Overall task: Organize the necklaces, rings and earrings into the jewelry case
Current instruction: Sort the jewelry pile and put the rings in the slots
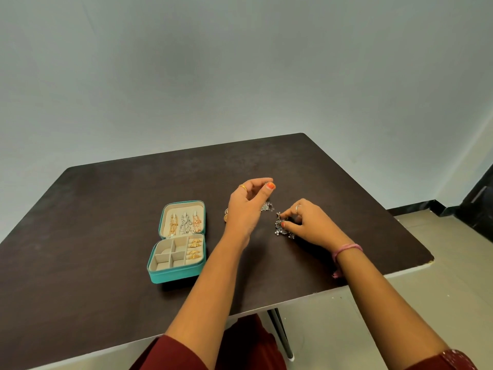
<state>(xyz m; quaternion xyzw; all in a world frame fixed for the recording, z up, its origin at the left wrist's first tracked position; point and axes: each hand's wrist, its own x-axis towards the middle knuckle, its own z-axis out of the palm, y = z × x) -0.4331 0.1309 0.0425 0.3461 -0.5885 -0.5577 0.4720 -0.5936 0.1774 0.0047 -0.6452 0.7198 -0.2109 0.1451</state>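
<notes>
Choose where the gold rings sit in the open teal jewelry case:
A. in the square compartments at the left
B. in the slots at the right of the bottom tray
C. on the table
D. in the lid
B: the gold rings stand in the roll slots on the right side of the bottom tray of the open teal jewelry case.

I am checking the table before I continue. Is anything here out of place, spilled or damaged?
Nothing looks spilled or broken. The teal jewelry case lies open and flat, necklaces in its lid and gold rings in the right-hand slots. The silver earrings beside the right hand are loose on the table, awaiting sorting. The table's right corner looks slightly chipped.
</notes>
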